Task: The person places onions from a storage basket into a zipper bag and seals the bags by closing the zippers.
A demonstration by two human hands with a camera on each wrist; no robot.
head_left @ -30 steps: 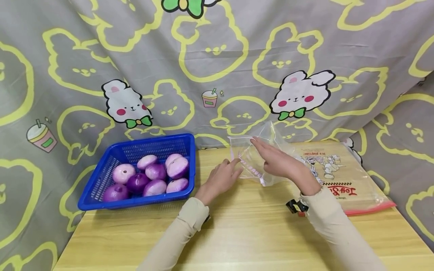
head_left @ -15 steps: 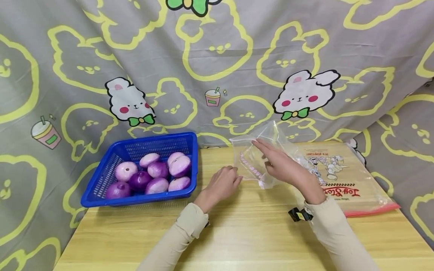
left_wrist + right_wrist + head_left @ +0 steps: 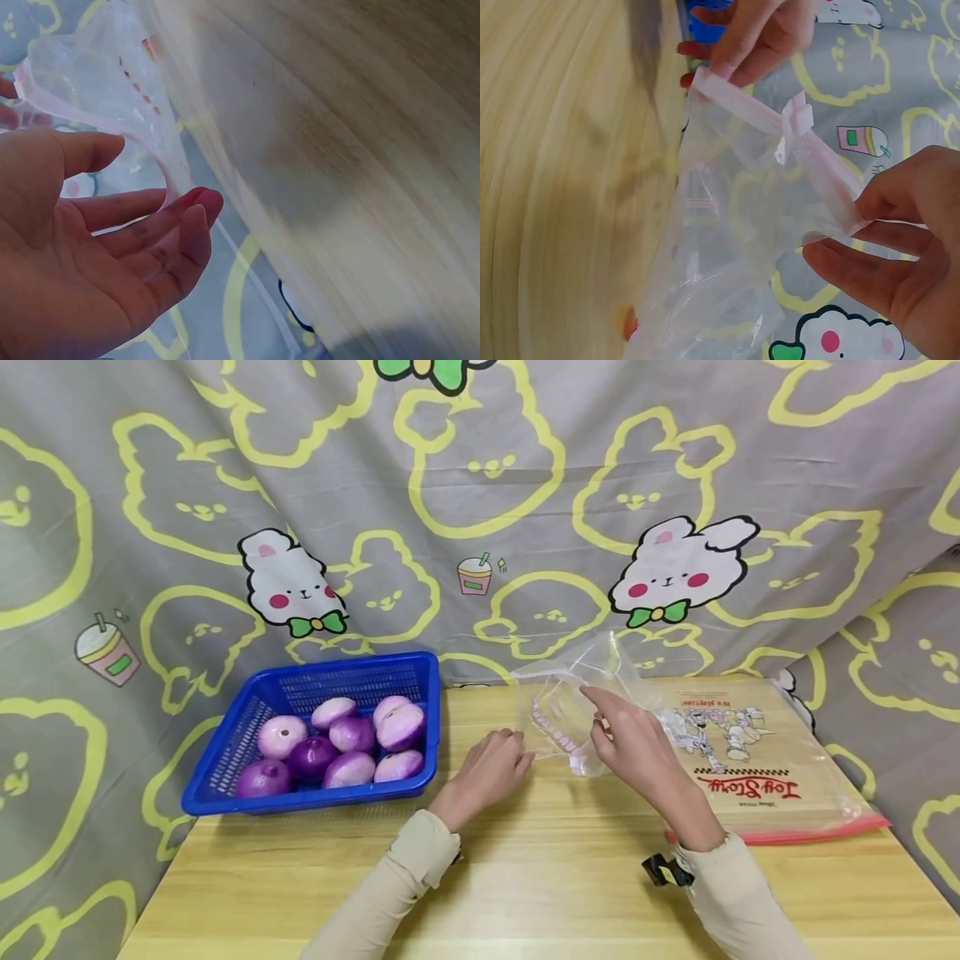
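A clear slider zip bag (image 3: 558, 714) with a pink strip along its mouth spreads between my two hands, above the back of the table. My left hand (image 3: 491, 768) holds one corner of that mouth with bent fingers; in the left wrist view its thumb stands apart from the bag edge. My right hand (image 3: 633, 739) pinches the other end of the strip, clearest in the right wrist view. A whitish slider (image 3: 798, 114) sits on the strip between the hands. The bag looks limp, with its mouth partly parted.
Left of the hands stands a blue plastic basket (image 3: 311, 800) with several peeled red onions (image 3: 311, 760). A larger clear bag (image 3: 813, 785) with printed figures and a red edge lies flat at right. Patterned cloth (image 3: 517, 468) hangs behind the wooden table (image 3: 555, 885).
My right hand has shifted slightly right and down along the bag's mouth, and its fingers have bent more. My left hand's fingers have drawn in at the bag's corner. The view has drifted slightly.
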